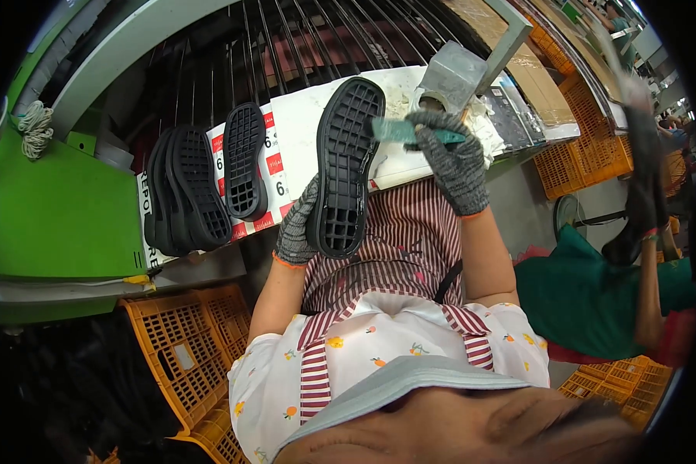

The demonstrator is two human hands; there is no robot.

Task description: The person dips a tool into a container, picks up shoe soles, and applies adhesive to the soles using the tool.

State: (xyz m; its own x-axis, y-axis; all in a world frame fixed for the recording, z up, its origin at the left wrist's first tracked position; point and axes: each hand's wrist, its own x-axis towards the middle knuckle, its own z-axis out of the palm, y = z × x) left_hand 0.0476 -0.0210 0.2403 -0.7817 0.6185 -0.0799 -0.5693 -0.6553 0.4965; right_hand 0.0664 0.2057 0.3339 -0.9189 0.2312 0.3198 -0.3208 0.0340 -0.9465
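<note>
My left hand, in a grey knit glove with an orange cuff, grips a black shoe sole by its lower left edge. The sole is tilted up with its grid of square hollows facing me. In my right hand, gloved the same way, is a green-handled brush, its head at the sole's upper right edge. Another black sole lies on the printed sheet to the left. Beside it several more soles lean together in a row.
A grey translucent container with a round opening stands behind my right hand. White cardboard covers the bench, with metal rods beyond. Orange crates sit at lower left and right. At the right is another person in green.
</note>
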